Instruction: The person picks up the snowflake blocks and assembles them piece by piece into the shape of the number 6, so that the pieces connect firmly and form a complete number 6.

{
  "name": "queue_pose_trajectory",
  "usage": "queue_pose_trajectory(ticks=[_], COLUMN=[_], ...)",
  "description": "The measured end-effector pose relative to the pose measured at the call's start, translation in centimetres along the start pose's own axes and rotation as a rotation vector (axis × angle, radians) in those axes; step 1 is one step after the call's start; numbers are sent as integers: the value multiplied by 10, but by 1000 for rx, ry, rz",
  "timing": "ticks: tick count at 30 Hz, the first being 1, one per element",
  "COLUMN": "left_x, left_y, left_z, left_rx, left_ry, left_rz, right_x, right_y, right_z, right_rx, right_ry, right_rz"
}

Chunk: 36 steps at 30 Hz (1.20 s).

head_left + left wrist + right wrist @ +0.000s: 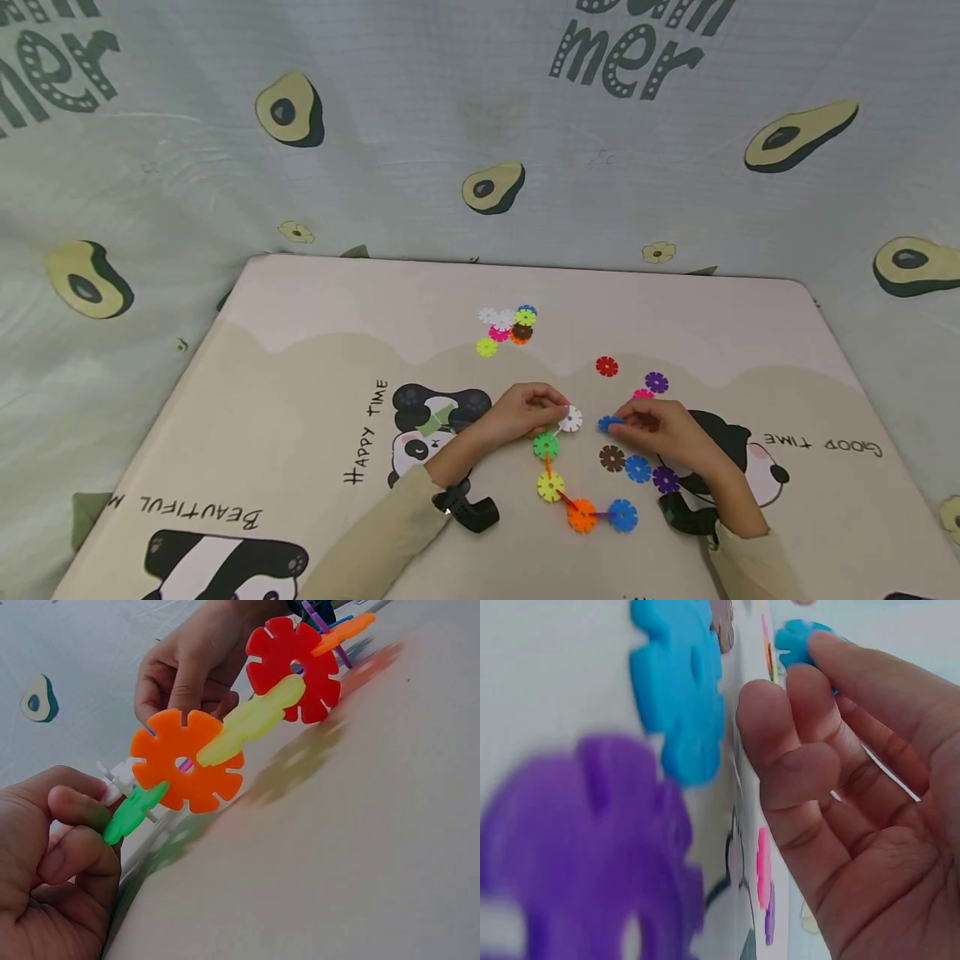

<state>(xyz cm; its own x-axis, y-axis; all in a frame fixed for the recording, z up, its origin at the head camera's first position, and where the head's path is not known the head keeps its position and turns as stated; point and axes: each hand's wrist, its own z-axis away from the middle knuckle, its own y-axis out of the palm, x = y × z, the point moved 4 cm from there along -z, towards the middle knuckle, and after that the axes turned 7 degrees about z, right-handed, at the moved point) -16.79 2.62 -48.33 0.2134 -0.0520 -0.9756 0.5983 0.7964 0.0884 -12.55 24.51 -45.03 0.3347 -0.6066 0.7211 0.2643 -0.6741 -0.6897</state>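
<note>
Left hand (531,412) pinches the white disc (573,419) at the linked chain's (551,486) far end, apparently steadying it above the bench (300,417), while right hand (663,429) pinches a blue disc (607,424) nearby, apparently leaving slots exposed.

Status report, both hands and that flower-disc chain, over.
Left hand holds flower-disc chain at white end. Right hand pinches separate blue flower disc. No obstruction visible between disc and white end.
</note>
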Motion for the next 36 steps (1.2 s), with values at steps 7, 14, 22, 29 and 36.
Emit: queue_pose_trajectory(ticks=[7, 14, 22, 29, 36], left_x=[1, 1, 0, -2, -3], left_y=[1, 2, 3, 3, 5], left_z=[-2, -2, -2, -1, -1], left_rx=[-1, 6, 18, 39, 56], left_ry=[-34, -57, -52, -14, -22], left_rz=[20, 60, 79, 90, 118], right_x=[6, 11, 17, 18, 21], right_y=[6, 9, 10, 10, 10], right_z=[-7, -13, -18, -21, -24], right_rx=[-7, -11, -20, -50, -83], right_ry=[-40, -70, -108, -134, -260], right_rz=[1, 25, 42, 72, 99])
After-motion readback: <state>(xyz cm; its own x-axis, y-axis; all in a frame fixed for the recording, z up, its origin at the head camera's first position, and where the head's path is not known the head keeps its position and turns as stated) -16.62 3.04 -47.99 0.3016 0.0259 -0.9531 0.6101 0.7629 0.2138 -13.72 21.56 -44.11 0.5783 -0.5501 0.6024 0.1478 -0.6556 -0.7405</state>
